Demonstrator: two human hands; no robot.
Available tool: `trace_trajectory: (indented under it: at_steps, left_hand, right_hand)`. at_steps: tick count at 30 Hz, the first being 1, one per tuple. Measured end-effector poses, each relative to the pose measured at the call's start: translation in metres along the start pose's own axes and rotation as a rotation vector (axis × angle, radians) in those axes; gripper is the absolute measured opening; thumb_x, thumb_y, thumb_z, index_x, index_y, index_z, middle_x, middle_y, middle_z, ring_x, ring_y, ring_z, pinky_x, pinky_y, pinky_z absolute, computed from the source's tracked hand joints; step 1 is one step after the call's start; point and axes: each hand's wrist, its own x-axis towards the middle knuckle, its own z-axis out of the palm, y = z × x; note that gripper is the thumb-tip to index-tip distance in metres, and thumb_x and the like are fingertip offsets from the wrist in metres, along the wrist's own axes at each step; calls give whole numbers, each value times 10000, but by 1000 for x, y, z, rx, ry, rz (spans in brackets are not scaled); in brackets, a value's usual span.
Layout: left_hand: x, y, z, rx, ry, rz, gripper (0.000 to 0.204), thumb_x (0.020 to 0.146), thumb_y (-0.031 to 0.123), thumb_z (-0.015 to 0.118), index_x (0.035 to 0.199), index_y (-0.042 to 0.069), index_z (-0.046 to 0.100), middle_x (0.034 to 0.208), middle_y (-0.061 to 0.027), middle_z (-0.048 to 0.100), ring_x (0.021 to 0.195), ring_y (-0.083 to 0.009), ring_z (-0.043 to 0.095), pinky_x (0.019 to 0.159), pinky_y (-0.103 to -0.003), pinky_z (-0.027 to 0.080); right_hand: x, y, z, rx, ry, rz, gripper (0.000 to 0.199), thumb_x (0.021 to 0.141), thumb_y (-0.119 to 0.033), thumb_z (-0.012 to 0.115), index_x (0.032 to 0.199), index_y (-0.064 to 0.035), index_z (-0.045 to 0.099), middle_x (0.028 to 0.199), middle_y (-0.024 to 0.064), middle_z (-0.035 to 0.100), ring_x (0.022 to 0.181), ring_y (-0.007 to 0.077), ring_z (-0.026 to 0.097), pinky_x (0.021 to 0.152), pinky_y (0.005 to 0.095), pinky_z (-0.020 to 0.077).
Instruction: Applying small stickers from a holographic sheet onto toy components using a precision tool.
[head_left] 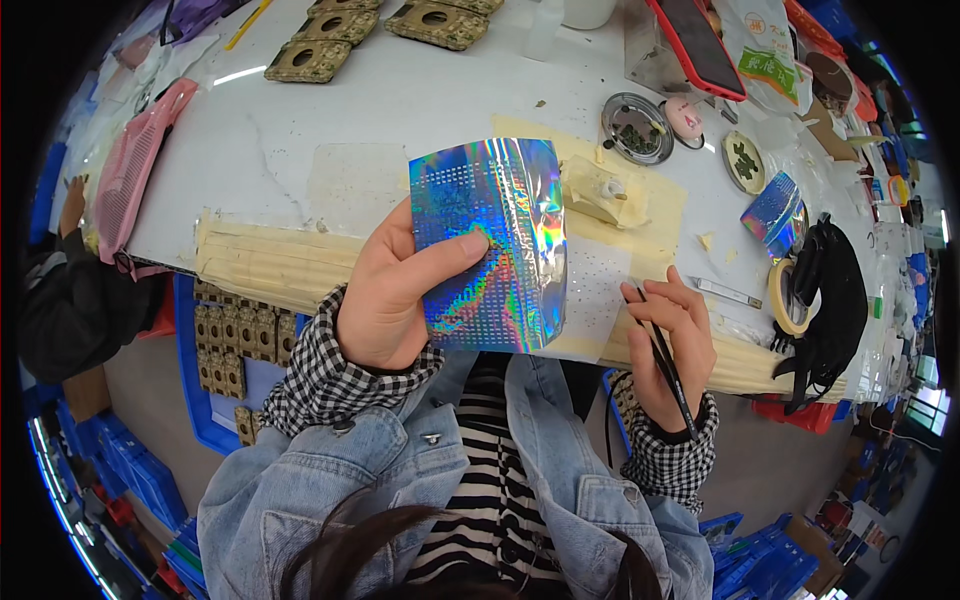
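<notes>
My left hand grips a shiny holographic sheet with rows of small marks, thumb on top and fingers behind it. My right hand is closed round black tweezers, whose tips point up and away from me. Those tips are apart from the sheet. Beneath and to the right of the sheet lies a pale sheet with tiny dots. Just beyond it, a small tape-wrapped block stands on yellow tape on the white table.
Camouflage-patterned cases lie at the far left; several more fill a blue tray below the table edge. A round dish, a red-framed phone, a tape roll and a black bag are on the right. Another person's sleeve shows at left.
</notes>
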Motion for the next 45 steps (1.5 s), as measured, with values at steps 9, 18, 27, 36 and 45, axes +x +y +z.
trace_trajectory:
  at_steps: [9, 18, 27, 36, 45]
  left_hand:
    - [-2, 0, 7, 37, -68, -110, 312, 876, -21, 607, 1182, -12, 547, 1084, -112, 656, 981, -180, 646, 866, -328, 530]
    - [-6, -1, 9, -15, -103, -147, 257, 881, -14, 615, 1135, -37, 584, 1075, -122, 663, 959, -190, 655, 842, -332, 541]
    - [-7, -3, 9, 10, -128, -124, 295, 875, -23, 617, 1168, -16, 580, 1090, -109, 659, 979, -183, 648, 857, -328, 537]
    - [-8, -4, 9, 65, -105, -105, 310, 872, -19, 625, 1177, -9, 571, 1089, -94, 658, 965, -158, 643, 849, -308, 533]
    - [-8, -4, 8, 73, -91, -110, 302, 866, -22, 631, 1163, -3, 578, 1064, -84, 662, 943, -147, 644, 827, -297, 534]
  right_hand:
    - [18, -33, 6, 285, 14, -134, 425, 800, -199, 740, 1153, -10, 595, 1089, 123, 676, 1040, 289, 623, 966, 465, 479]
    - [32, -42, 20, 294, 0, -185, 443, 762, -84, 757, 1167, -11, 593, 1113, 146, 664, 1086, 301, 623, 986, 474, 464]
    - [30, -44, 24, 271, 22, -196, 460, 743, -44, 766, 1166, 16, 595, 1091, 172, 664, 1069, 301, 633, 975, 476, 476]
    - [29, -43, 25, 268, 29, -197, 446, 745, -34, 764, 1156, 23, 600, 1081, 183, 665, 1047, 299, 642, 965, 482, 484]
    - [31, -43, 26, 264, 30, -195, 443, 747, -34, 761, 1156, 22, 600, 1073, 186, 667, 1028, 303, 651, 958, 484, 487]
